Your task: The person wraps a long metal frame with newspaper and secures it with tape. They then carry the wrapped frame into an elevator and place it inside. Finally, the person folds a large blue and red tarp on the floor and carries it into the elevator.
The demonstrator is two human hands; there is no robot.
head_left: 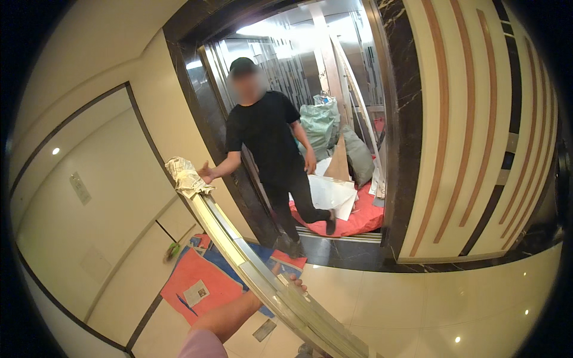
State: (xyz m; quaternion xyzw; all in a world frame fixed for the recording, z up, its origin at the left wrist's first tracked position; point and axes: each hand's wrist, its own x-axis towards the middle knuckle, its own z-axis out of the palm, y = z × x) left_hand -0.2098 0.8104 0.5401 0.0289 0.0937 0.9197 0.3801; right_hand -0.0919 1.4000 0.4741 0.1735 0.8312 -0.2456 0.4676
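Observation:
A long bundle of pale and silvery strips (236,253) slants from the bottom edge up to the left. Crumpled printed paper (188,178) wraps its far end. My left hand (289,279) grips the bundle around its lower middle, with fingertips showing on the right side; part of the palm is hidden. My right hand is out of view. Facing me, a person in black (265,134) reaches a hand (206,173) to the paper-wrapped end, and that hand appears to touch it.
Behind the person is an elevator (292,53) holding full sacks (319,128), tall boards (331,71), white sheets (331,194) and red sheeting (361,218). Red matting (200,280) with a paper and a blue pen lies on the tiled floor (382,298). A large mirror-like panel (77,209) stands left; a striped wall (477,131) is right.

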